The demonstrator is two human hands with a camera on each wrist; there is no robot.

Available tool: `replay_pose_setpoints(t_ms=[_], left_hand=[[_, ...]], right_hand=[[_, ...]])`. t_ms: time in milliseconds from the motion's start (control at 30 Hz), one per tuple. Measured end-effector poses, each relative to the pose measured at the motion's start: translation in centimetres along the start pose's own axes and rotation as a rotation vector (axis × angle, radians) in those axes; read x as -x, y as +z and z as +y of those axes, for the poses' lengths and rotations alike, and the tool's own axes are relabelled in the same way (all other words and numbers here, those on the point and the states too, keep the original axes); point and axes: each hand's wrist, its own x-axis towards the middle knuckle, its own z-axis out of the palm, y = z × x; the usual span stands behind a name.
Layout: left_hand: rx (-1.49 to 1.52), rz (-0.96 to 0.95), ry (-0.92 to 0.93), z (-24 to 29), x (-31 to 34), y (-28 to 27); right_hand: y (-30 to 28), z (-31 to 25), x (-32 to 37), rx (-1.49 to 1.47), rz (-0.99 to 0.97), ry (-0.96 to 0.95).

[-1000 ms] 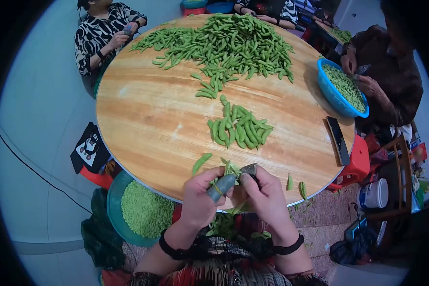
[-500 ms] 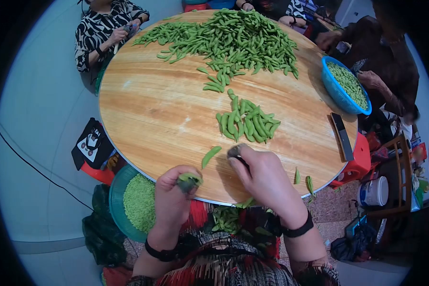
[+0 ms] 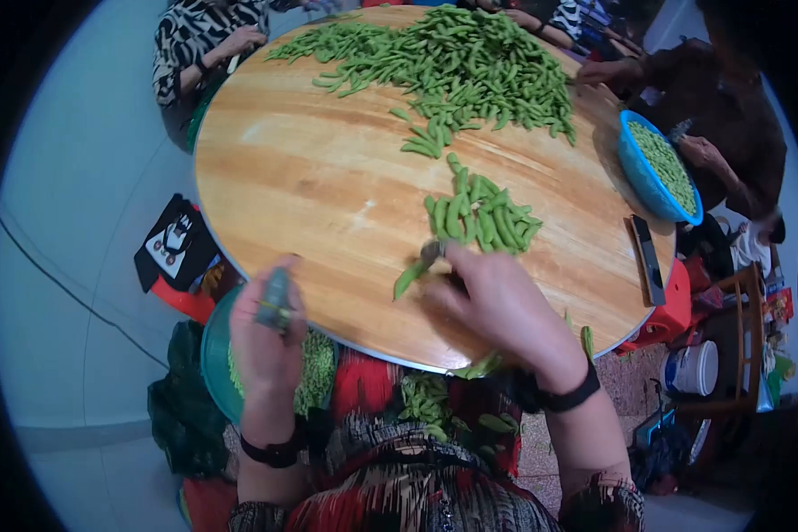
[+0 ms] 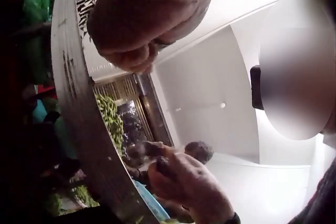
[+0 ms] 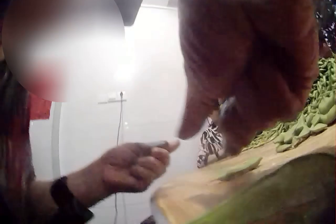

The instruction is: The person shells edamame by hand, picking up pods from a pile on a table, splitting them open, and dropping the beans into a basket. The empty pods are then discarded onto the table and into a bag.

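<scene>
My right hand (image 3: 496,297) reaches down over the table, a dark grey cover on one digit. The cover overlaps the upper end of a single green soybean pod (image 3: 406,282). In the right wrist view, thumb and fingers stand apart above that pod (image 5: 241,169), which lies on the wood. My left hand (image 3: 266,332), blurred, hangs over a green basin (image 3: 213,377) of shelled beans (image 3: 319,368). A grey-green cover (image 3: 275,297) with a yellow band sits on its thumb. Its fingers curl in the right wrist view; nothing shows in them. A small heap of pods (image 3: 483,217) lies ahead.
The round wooden table (image 3: 301,213) bears a large pod pile (image 3: 470,66) at its far side. A blue basin (image 3: 656,168) of shelled beans and a black phone (image 3: 647,260) are at the right. Empty-looking pods (image 3: 424,396) rest on my lap. Other people sit around the table.
The hands were together at a pod, then parted. My left hand has moved left and down to over the basin; my right hand has moved forward to the single pod. The view has shifted.
</scene>
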Motion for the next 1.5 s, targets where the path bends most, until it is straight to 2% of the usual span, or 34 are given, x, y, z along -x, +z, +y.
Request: replay_pose_setpoints(t_ms=[67, 133, 167, 200, 267, 300, 333, 400, 467, 533, 567, 633, 700, 733, 800, 967, 1067, 1133, 1167, 1200, 1267, 1300, 1367, 1433, 1500], left_hand=[[-0.030, 0.303, 0.313, 0.3, -0.4, -3.0], [-0.199, 0.379, 0.377, 0.2, -1.2, -8.6], [-0.327, 0.410, 0.231, 0.3, -1.2, -10.8], [-0.334, 0.429, 0.227, -0.7, -1.7, -14.3], [-1.567, 0.392, 0.341, -3.4, -2.2, -20.6], [-1.616, 0.473, 0.401, -2.6, -1.8, -19.8], [-1.625, 0.478, 0.386, -1.5, -1.3, -17.9], [-1.352, 0.630, 0.523, 0.3, -0.5, -14.1], [-1.084, 0.425, 0.412, -0.1, -0.6, -13.8], [-1.184, 0.198, 0.191, -4.1, -1.2, -17.3], [-1.158, 0.089, 0.001, -7.6, -1.6, -20.1], [-1.263, 0.062, -0.413, -13.9, -0.8, -22.8], [-1.693, -0.123, -0.576, -20.6, -0.2, -26.3], [-1.689, -0.138, -0.582, -22.6, 0.6, -27.1], [-1.902, -0.162, -0.612, -25.5, 2.1, -27.9], [-1.756, -0.082, -0.612, -27.2, 3.7, -28.9], [-1.654, -0.048, -0.516, -25.3, 4.1, -30.4], [-1.054, 0.328, -0.653, -23.3, 4.0, -31.0], [-0.895, 0.439, -0.617, -22.6, 3.7, -31.2], [-0.898, 0.443, -0.611, -21.4, 3.4, -31.0], [-0.487, 0.530, -0.482, -18.7, 2.8, -30.0], [-0.489, 0.532, -0.476, -17.0, 2.6, -28.4], [0.039, 0.320, -0.476, -13.2, 2.5, -22.7], [0.130, 0.162, -0.486, -10.0, 3.3, -16.5], [0.015, 0.090, -0.456, -7.4, 4.8, -9.2]], right_hand=[[2.2, 1.5, -1.5, 0.178, 0.036, -0.062], [2.3, 1.2, -1.8, 0.202, 0.004, -0.048], [2.3, 0.9, -1.7, 0.248, -0.014, -0.033], [2.2, 0.8, -1.5, 0.237, -0.028, -0.043], [1.9, 0.8, -0.8, 0.200, -0.002, -0.028], [1.9, 0.6, -0.4, 0.159, 0.025, 0.011], [1.8, 0.6, 0.0, 0.149, 0.011, 0.010], [1.7, 0.2, 1.2, -0.081, 0.158, 0.022], [2.0, -0.5, 2.2, -0.213, 0.190, 0.057], [2.3, 0.1, 3.0, -0.243, 0.273, 0.125], [3.0, 1.1, 3.2, -0.260, 0.313, 0.090], [3.3, 0.7, 3.8, -0.273, 0.287, 0.160], [3.5, 1.0, 4.3, -0.232, 0.246, 0.225], [3.7, 1.2, 4.5, -0.225, 0.243, 0.237], [3.8, 1.6, 4.6, -0.277, 0.236, 0.221], [3.4, 0.5, 4.3, -0.314, 0.204, 0.268], [3.3, 0.6, 4.0, -0.311, 0.187, 0.245], [3.5, 0.7, 3.9, -0.332, 0.192, 0.252], [3.7, 0.8, 3.9, -0.337, 0.195, 0.246], [3.9, 1.0, 4.0, -0.340, 0.210, 0.227], [3.8, 1.1, 4.1, -0.345, 0.228, 0.203], [3.7, 1.0, 4.2, -0.347, 0.225, 0.213], [3.6, 0.9, 4.2, -0.350, 0.236, 0.214], [4.1, 1.2, 4.4, -0.490, 0.261, 0.202], [4.0, 1.0, 4.7, -0.491, 0.274, 0.186]])
